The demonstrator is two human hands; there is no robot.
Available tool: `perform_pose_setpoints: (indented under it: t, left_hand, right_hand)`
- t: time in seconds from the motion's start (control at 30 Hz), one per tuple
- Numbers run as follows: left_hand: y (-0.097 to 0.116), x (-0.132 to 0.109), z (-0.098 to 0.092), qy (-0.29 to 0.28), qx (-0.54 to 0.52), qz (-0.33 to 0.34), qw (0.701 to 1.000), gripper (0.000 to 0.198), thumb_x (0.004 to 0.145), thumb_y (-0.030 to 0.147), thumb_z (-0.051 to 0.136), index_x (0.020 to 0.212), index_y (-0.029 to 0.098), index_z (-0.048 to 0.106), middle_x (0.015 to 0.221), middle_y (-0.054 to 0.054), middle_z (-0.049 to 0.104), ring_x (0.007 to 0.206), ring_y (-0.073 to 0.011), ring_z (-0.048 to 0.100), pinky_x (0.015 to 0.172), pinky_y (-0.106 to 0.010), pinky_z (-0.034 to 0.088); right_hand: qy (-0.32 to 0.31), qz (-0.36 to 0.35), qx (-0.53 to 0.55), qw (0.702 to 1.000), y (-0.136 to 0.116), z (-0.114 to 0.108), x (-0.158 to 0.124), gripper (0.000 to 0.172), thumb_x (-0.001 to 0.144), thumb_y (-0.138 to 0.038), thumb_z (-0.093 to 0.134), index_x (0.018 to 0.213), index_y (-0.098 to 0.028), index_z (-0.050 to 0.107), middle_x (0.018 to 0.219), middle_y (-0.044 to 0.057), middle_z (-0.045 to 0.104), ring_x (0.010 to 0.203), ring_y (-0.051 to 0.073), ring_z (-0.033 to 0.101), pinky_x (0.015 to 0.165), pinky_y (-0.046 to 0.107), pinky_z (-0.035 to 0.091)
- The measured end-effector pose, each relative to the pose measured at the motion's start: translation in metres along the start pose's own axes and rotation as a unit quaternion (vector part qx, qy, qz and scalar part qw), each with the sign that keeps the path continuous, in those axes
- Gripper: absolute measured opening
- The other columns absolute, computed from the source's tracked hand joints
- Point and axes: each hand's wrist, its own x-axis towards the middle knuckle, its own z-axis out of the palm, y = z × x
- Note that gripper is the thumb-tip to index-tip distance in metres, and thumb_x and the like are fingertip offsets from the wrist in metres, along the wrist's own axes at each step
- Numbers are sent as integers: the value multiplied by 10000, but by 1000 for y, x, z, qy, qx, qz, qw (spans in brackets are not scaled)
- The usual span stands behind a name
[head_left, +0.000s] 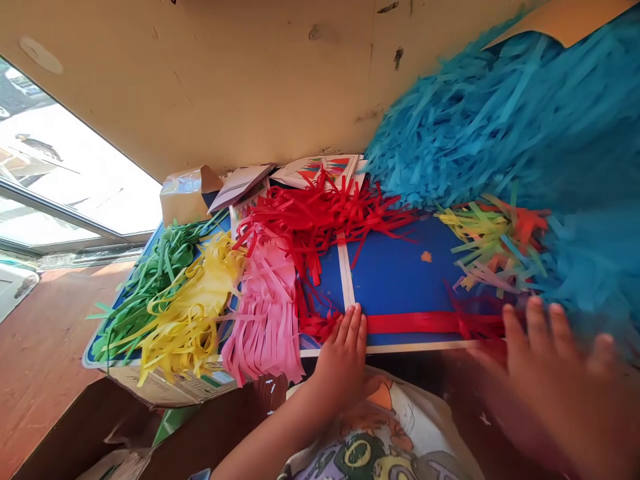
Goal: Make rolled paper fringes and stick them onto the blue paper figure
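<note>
My left hand [343, 353] lies flat on the near edge of a blue board [400, 273], fingers together and stretched out, pressing one end of a red paper strip [415, 323]. My right hand [555, 373] is blurred by motion at the strip's other end, fingers spread. A heap of red paper strips [310, 217] lies just beyond my left hand. A big mass of blue paper fringe [510, 120] fills the upper right.
Pink [267, 307], yellow [193, 300] and green [150, 280] strip bundles lie along the board's left part. A mixed-colour bundle [493, 243] sits at right. A small brown box [187, 193] and printed cards [320, 168] stand against the wall. An open cardboard carton [100, 427] is below left.
</note>
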Motion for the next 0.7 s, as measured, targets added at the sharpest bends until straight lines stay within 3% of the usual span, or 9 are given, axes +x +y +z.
perform_pose_setpoints:
  t: [0.1,0.23,0.3,0.4,0.57,0.63,0.7]
  left_hand:
    - [0,0,2,16,14,6,1000,853,788,571,414,1376,-23,244,1459,-232,142,1352,-335,153,1061,-420,216]
    - [-1,0,3,29,26,10,999,858,783,586,422,1367,-23,261,1448,-242,183,1345,-335,181,1052,-423,237]
    - [-2,0,4,36,30,11,999,859,782,595,426,1360,-23,278,1443,-243,202,1342,-332,196,1053,-420,239]
    - [-3,1,5,50,34,13,998,854,781,598,426,1352,-24,297,1436,-239,230,1336,-328,218,1054,-414,243]
    - [-3,1,7,72,37,12,997,838,775,591,434,1341,-17,324,1426,-234,258,1326,-329,247,1046,-414,260]
    - [-3,2,8,75,36,10,997,840,769,585,447,1338,-21,326,1422,-240,261,1324,-330,251,1047,-418,258]
    - [-2,2,9,72,34,7,997,841,768,577,452,1343,-21,315,1424,-241,256,1328,-328,242,1048,-421,258]
  right_hand:
    - [56,4,21,998,4,-15,0,652,851,-494,360,1294,-20,423,1255,278,465,1124,411,464,916,585,325]
    - [86,-150,164,971,-29,-20,-6,351,869,-363,401,1065,-139,586,990,122,649,897,234,595,796,366,445]
    - [63,-169,175,968,-48,-13,-9,349,885,-372,374,990,-136,608,974,101,656,890,215,591,794,353,436]
    - [17,-108,132,985,-56,3,-15,418,889,-431,348,952,-129,630,978,112,653,909,239,577,788,377,429]
    - [-19,26,15,999,-10,13,-17,500,873,-454,354,984,-53,631,1074,217,596,1017,353,526,790,483,433]
    - [-3,82,-6,997,11,5,-15,521,858,-448,392,1029,-9,615,1157,274,535,1055,399,505,796,521,430]
    - [56,157,-17,986,24,-7,-11,544,831,-445,455,1114,3,579,1206,307,486,1057,436,501,776,550,435]
